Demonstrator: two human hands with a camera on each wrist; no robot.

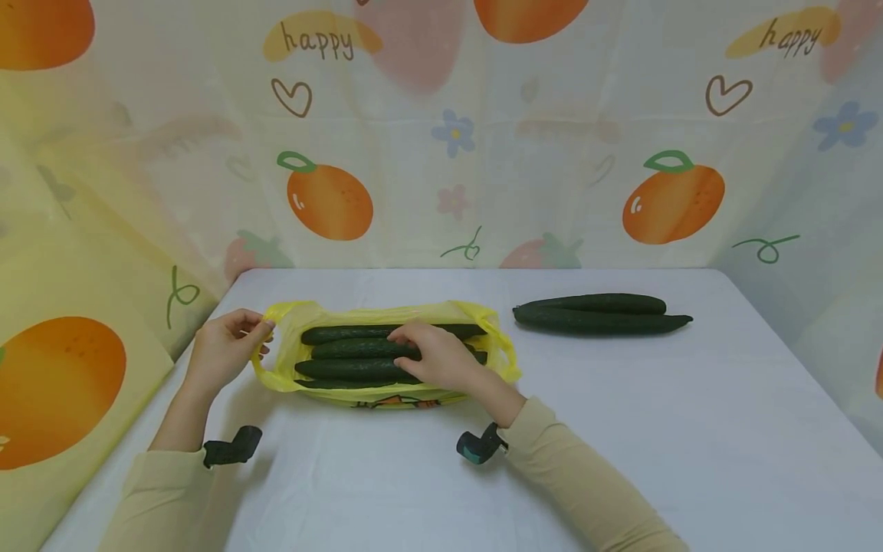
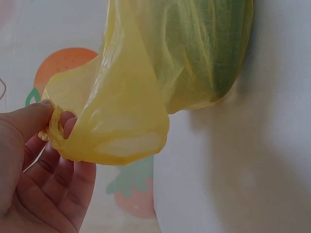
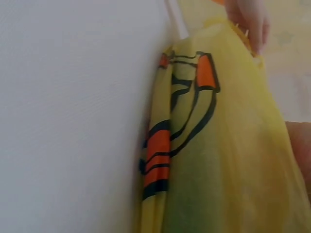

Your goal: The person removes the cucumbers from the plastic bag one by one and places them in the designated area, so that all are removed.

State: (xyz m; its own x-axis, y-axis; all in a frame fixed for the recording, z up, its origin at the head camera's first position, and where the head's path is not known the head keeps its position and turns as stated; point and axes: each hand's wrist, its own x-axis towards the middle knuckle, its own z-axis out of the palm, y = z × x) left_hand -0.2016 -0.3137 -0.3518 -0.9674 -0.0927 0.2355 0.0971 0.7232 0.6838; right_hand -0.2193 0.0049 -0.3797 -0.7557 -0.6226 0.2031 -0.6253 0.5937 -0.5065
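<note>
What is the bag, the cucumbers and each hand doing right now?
yellow bag: lying on the table, mouth open, cucumbers inside.
cucumbers in the bag: lying side by side.
two cucumbers: outside the bag, on the table.
left hand: pinches the bag handle.
right hand: rests on the bagged cucumbers.

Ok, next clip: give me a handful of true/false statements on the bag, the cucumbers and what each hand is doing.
1. The left hand pinches a handle of the yellow bag. True.
2. The right hand is lifting a cucumber off the bare table. False: it rests on the cucumbers in the bag.
3. Two loose cucumbers lie on the white table to the right of the bag. True.
4. The bag is blue with no print. False: it is yellow, and the right wrist view shows an orange and black print on its side.
5. The bag stands upright. False: it lies on its side on the table.
</note>
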